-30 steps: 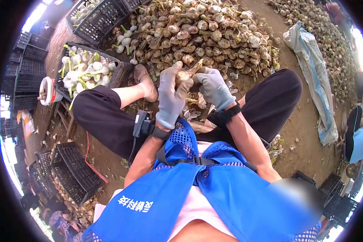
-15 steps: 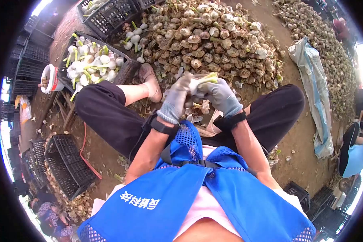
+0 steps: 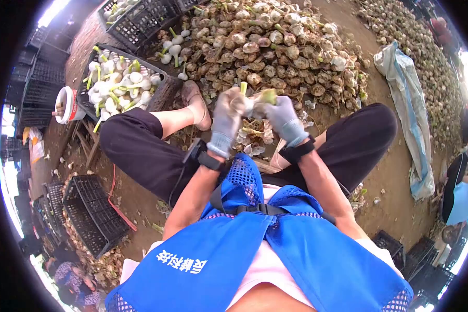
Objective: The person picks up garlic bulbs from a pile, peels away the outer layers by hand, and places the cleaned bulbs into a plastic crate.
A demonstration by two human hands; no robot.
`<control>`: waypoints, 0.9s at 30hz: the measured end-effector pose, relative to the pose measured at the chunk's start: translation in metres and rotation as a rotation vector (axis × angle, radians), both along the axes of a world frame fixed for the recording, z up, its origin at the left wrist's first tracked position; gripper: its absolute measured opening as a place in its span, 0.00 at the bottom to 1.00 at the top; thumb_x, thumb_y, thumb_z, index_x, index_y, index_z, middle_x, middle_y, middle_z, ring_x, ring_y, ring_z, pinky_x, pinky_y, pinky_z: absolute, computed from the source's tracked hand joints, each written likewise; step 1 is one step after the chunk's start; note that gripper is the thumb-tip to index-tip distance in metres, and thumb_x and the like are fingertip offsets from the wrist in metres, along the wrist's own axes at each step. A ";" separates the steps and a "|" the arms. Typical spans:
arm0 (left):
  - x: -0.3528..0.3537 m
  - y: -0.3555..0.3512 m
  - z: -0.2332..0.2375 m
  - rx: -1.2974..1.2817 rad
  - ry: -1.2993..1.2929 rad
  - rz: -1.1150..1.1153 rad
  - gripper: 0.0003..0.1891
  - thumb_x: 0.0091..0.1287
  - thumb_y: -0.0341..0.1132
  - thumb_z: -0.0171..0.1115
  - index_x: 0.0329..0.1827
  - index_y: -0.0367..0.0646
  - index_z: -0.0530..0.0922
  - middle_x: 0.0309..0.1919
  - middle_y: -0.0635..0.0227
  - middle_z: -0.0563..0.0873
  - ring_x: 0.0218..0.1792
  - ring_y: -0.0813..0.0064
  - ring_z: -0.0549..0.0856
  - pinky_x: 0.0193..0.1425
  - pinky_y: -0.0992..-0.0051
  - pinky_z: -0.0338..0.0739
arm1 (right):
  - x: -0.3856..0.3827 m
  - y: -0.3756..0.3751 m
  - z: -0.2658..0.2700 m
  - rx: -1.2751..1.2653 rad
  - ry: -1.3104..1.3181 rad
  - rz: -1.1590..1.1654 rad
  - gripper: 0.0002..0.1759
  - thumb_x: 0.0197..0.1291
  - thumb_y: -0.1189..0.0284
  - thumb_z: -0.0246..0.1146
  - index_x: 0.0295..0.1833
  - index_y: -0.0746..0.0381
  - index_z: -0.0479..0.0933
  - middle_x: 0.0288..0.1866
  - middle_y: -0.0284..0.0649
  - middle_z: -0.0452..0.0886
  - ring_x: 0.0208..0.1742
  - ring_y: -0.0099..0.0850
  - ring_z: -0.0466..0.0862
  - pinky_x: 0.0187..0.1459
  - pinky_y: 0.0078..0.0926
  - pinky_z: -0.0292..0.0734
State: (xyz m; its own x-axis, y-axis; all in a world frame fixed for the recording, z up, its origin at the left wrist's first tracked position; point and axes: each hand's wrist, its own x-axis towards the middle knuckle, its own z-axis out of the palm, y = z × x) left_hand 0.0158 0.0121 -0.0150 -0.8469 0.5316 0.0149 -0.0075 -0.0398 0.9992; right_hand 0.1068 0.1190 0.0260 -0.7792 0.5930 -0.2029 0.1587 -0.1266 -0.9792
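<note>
Daylight, bright, soft shadows; blown-out glare at both rims; strong fisheye curvature, black vignette; centre sharp.

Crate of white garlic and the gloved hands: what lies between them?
In the head view, the person's foot and bare shin lie between the crate and the left hand, which holds a garlic bulb.

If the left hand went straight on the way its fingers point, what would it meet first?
Probably the heap of unpeeled garlic ahead: the left hand, gripping the garlic bulb with the right hand, points forward at it. Depth is unclear.
</note>
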 end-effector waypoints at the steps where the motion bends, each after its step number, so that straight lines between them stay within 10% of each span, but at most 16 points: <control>1: 0.002 0.004 -0.018 -0.193 0.154 0.005 0.14 0.64 0.41 0.58 0.44 0.39 0.71 0.31 0.68 0.79 0.31 0.75 0.79 0.43 0.76 0.74 | -0.002 -0.010 -0.003 0.066 0.055 0.057 0.06 0.50 0.78 0.57 0.33 0.66 0.79 0.25 0.38 0.80 0.24 0.25 0.77 0.29 0.21 0.72; 3: 0.011 -0.002 0.026 -0.262 0.111 0.014 0.10 0.64 0.33 0.58 0.44 0.39 0.73 0.30 0.71 0.77 0.31 0.77 0.78 0.42 0.77 0.75 | 0.002 -0.021 0.012 0.585 0.187 0.084 0.06 0.51 0.79 0.55 0.31 0.67 0.78 0.26 0.41 0.80 0.25 0.26 0.77 0.31 0.23 0.72; 5: 0.005 -0.009 0.025 0.207 -0.380 -0.043 0.08 0.64 0.30 0.56 0.43 0.38 0.74 0.32 0.70 0.78 0.33 0.78 0.78 0.42 0.78 0.75 | 0.009 -0.014 0.028 -0.120 0.001 0.141 0.06 0.50 0.80 0.55 0.30 0.68 0.78 0.33 0.40 0.81 0.29 0.26 0.79 0.34 0.20 0.73; 9: -0.003 -0.003 0.028 0.439 -0.509 -0.223 0.09 0.65 0.33 0.54 0.41 0.36 0.75 0.36 0.66 0.80 0.37 0.76 0.79 0.45 0.75 0.76 | 0.011 0.009 0.024 -0.654 0.254 0.010 0.08 0.48 0.82 0.54 0.34 0.71 0.77 0.31 0.41 0.81 0.32 0.27 0.82 0.36 0.24 0.79; 14: 0.006 -0.005 0.034 0.618 -0.732 -0.283 0.10 0.64 0.33 0.53 0.38 0.32 0.76 0.40 0.56 0.81 0.42 0.64 0.80 0.52 0.68 0.74 | -0.005 0.020 -0.041 -0.245 -0.001 -0.101 0.07 0.50 0.78 0.56 0.29 0.68 0.79 0.25 0.36 0.80 0.28 0.24 0.80 0.28 0.24 0.75; 18: -0.001 -0.011 0.027 0.612 -0.678 -0.327 0.10 0.62 0.33 0.56 0.36 0.32 0.77 0.41 0.53 0.80 0.44 0.61 0.80 0.54 0.65 0.73 | -0.025 0.007 -0.055 0.704 -0.275 -0.021 0.09 0.46 0.71 0.57 0.26 0.67 0.77 0.26 0.54 0.78 0.32 0.48 0.80 0.36 0.37 0.75; 20: -0.005 -0.018 0.033 0.756 -1.012 -0.273 0.12 0.62 0.35 0.57 0.37 0.33 0.77 0.43 0.52 0.80 0.46 0.60 0.79 0.56 0.63 0.72 | -0.026 0.002 -0.071 0.777 -0.492 0.093 0.10 0.48 0.69 0.58 0.28 0.65 0.78 0.31 0.52 0.80 0.37 0.47 0.81 0.40 0.36 0.76; 23: -0.018 -0.020 0.038 0.721 -0.805 -0.243 0.14 0.62 0.37 0.56 0.41 0.32 0.76 0.48 0.52 0.79 0.52 0.53 0.76 0.60 0.55 0.67 | -0.018 0.000 -0.073 0.680 -0.804 0.404 0.13 0.52 0.68 0.55 0.32 0.66 0.79 0.35 0.55 0.79 0.40 0.50 0.80 0.43 0.40 0.74; 25: -0.025 -0.022 0.028 0.701 -0.772 -0.249 0.13 0.65 0.32 0.51 0.47 0.31 0.73 0.47 0.54 0.79 0.49 0.61 0.78 0.56 0.62 0.72 | -0.015 0.001 -0.078 0.851 -0.689 0.532 0.23 0.50 0.68 0.60 0.54 0.63 0.73 0.45 0.51 0.79 0.45 0.47 0.80 0.45 0.35 0.75; 27: -0.019 -0.025 0.039 0.412 -0.592 -0.111 0.11 0.66 0.31 0.50 0.46 0.32 0.75 0.44 0.57 0.80 0.44 0.68 0.80 0.51 0.70 0.75 | -0.010 0.002 -0.056 0.461 -0.204 0.320 0.21 0.52 0.69 0.62 0.52 0.66 0.73 0.41 0.45 0.81 0.40 0.38 0.81 0.43 0.29 0.75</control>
